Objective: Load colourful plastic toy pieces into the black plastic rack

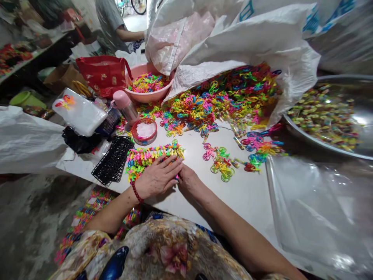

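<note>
My left hand [159, 177] lies flat, fingers stretched out and close together, on rows of small colourful plastic pieces [136, 159] packed side by side. A string of red beads circles that wrist. At the right end of the rows, my right hand [188, 179] touches my left fingertips. Its fingers are curled in, and whatever is between them is hidden. To the right lie loose bicycle-shaped plastic toys [223, 165] in pink, green and yellow. Just behind the rows stands a small red basket [134, 134] with pale contents.
A large heap of plastic toys [198, 105] spills from a white woven sack [233, 48]. A metal basin [316, 144] stands right, above clear plastic bags [314, 202]. Black mesh trays [112, 161], a pink-lidded flask [124, 103] and a pink bowl [151, 96] are left. Another person [112, 27] is behind.
</note>
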The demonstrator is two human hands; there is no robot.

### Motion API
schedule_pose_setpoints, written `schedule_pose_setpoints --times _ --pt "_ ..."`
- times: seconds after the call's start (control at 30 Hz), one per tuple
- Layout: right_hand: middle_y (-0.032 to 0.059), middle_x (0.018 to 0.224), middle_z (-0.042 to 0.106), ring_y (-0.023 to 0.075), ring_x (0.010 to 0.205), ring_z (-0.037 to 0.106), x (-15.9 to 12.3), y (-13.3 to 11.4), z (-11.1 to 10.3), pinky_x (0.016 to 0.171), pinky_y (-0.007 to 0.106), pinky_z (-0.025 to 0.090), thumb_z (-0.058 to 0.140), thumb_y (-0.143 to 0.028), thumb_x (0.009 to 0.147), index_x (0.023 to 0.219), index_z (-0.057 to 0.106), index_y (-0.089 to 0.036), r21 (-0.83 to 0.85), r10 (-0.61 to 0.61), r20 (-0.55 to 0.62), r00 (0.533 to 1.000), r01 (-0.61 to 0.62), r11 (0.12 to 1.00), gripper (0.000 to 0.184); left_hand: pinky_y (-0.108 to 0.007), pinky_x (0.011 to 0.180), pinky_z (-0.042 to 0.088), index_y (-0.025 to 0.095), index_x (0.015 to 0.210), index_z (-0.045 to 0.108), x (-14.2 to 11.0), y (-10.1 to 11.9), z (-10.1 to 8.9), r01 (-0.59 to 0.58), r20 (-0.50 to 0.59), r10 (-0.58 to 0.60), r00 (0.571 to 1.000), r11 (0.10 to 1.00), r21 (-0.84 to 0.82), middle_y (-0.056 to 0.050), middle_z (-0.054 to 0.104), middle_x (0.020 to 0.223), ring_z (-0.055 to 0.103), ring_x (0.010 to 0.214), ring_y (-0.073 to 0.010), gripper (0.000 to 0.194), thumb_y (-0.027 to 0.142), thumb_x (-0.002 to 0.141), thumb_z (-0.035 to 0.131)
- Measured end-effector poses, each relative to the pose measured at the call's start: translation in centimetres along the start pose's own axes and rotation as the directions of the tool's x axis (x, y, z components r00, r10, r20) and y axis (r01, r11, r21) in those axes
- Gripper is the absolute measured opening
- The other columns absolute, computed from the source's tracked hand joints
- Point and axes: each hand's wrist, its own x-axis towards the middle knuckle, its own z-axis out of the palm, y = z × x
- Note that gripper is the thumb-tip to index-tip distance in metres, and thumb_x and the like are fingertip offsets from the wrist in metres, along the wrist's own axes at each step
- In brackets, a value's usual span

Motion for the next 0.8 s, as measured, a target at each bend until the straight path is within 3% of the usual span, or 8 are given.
schedule_pose_setpoints --times 0.2,0.3,0.4,0.47,0.53,0.67,0.73,0.8 --pt "0.0132 0.115 0.065 0.0229 0.104 0.061 -0.1 -0.6 0.6 0.093 0.038 0.052 0.046 -0.017 0.094 0.120 0.059 -0.017 -0.022 -0.017 -0.035 0.999 0.017 1.000 0.029 -0.043 0.121 0.021 0.014 0.152 0.034 0.0 0.4 0.6 0.049 -0.021 -0.047 0.999 0.996 0.079 -0.009 0.032 0.161 0.026 0.150 -0.0244 0.061 0.048 0.101 0.037" --pt "0.0098 0.107 0.065 0.0206 0.100 0.061 -1.2 -0.6 -0.5 0.092 0.036 0.052 0.046 -0.017 0.095 0.114 0.062 -0.020 -0.051 -0.010 -0.082 0.997 0.005 0.999 0.025 -0.043 0.121 0.022 0.014 0.152 0.035 -0.2 0.5 0.8 0.043 -0.039 -0.040 0.998 0.994 0.100 -0.009 0.033 0.160 0.026 0.150 -0.0246 0.062 0.048 0.100 0.039" --pt "0.0112 0.105 0.065 0.0240 0.100 0.059 -3.2 0.7 -3.7 0.091 0.040 0.051 0.048 -0.022 0.096 0.112 0.063 -0.020 -0.224 0.006 -0.258 0.966 -0.066 0.972 0.022 -0.043 0.121 0.023 0.016 0.153 0.032 -0.3 0.3 0.9 0.024 -0.049 -0.019 0.999 0.994 0.107 -0.008 0.033 0.160 0.027 0.149 -0.0239 0.063 0.049 0.100 0.040" --pt "0.0144 0.108 0.064 0.0283 0.105 0.055 -4.6 2.4 -6.7 0.096 0.047 0.046 0.048 -0.024 0.096 0.113 0.063 -0.018 -0.385 0.001 -0.404 0.915 -0.171 0.907 0.024 -0.043 0.120 0.025 0.018 0.154 0.031 -0.3 0.2 0.9 0.016 -0.065 -0.010 0.998 0.995 0.101 -0.008 0.034 0.160 0.028 0.149 -0.0234 0.065 0.050 0.099 0.043" --pt "0.0162 0.112 0.063 0.0299 0.107 0.052 -5.6 4.2 -9.8 0.099 0.049 0.042 0.046 -0.024 0.096 0.116 0.063 -0.016 -0.494 0.003 -0.478 0.878 -0.272 0.826 0.027 -0.043 0.119 0.028 0.019 0.154 0.031 -0.4 0.1 1.0 0.010 -0.089 -0.002 0.996 0.996 0.089 -0.009 0.036 0.159 0.031 0.148 -0.0235 0.066 0.050 0.097 0.047" --pt "0.0149 0.106 0.063 0.0288 0.098 0.049 -6.2 6.9 -13.8 0.092 0.045 0.041 0.045 -0.020 0.095 0.106 0.067 -0.016 -0.619 0.085 -0.492 0.866 -0.417 0.666 0.026 -0.049 0.117 0.032 0.017 0.150 0.037 -0.4 0.9 0.6 0.014 -0.201 0.001 0.979 0.997 0.072 -0.012 0.039 0.157 0.031 0.147 -0.0291 0.061 0.040 0.096 0.053" --pt "0.0148 0.102 0.062 0.0284 0.093 0.047 -5.9 7.5 -14.4 0.085 0.042 0.040 0.047 -0.022 0.093 0.096 0.069 -0.017 -0.646 0.130 -0.490 0.862 -0.459 0.610 0.023 -0.050 0.115 0.035 0.015 0.146 0.042 -0.2 2.2 0.3 -0.006 -0.288 0.013 0.958 1.000 0.025 -0.015 0.044 0.153 0.035 0.145 -0.0305 0.054 0.032 0.096 0.053" --pt "0.0154 0.100 0.061 0.0281 0.090 0.045 -5.4 7.8 -14.4 0.081 0.041 0.038 0.048 -0.021 0.092 0.090 0.069 -0.017 -0.664 0.141 -0.487 0.862 -0.470 0.582 0.022 -0.046 0.110 0.043 0.014 0.139 0.049 0.3 4.2 0.4 -0.061 -0.344 0.034 0.938 0.996 -0.068 -0.017 0.055 0.143 0.048 0.136 -0.0282 0.044 0.028 0.097 0.051"
